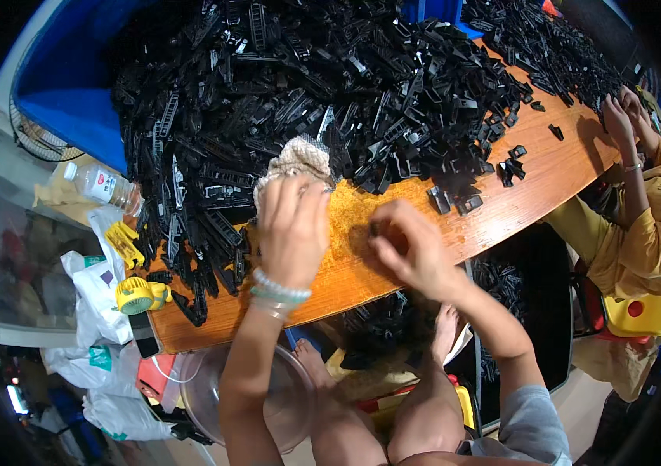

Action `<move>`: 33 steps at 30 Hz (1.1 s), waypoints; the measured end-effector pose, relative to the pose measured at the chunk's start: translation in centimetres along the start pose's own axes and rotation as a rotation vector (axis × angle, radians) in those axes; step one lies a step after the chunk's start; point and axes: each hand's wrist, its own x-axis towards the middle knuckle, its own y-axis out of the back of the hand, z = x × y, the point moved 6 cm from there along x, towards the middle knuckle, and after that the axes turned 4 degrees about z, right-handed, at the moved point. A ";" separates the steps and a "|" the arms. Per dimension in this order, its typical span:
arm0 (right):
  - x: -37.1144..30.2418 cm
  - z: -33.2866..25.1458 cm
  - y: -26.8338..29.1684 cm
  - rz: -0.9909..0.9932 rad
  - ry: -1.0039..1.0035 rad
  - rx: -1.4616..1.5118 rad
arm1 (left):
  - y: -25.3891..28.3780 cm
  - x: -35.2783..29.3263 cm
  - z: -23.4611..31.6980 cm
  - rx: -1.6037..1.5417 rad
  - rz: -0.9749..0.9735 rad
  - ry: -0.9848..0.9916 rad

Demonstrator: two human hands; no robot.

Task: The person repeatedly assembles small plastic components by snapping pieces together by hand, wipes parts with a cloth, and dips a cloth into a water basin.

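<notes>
Left hand [295,229]: fingers extended over cloth [299,158]; grip was unclear
Right hand [417,248]: fingers were curled; blur hid contents

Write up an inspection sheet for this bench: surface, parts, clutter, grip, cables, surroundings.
Surface: wooden table, glossy, bare along the right front.
Job's things: black plastic parts heaped, a few loose at right; pale cloth at the heap's front edge.
Clutter: yellow fan, clear bottle, white bags, all at left.
Grips: left grip at the cloth; right grip curled, blurred, hold unclear.
Cables: white cable below the table's left end.
Surroundings: co-worker's hands at right; blue bin upper left.
</notes>
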 end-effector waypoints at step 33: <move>-2.6 -1.5 -2.6 0.114 0.128 -0.375 | -2.4 -0.1 -3.3 0.140 -0.113 0.445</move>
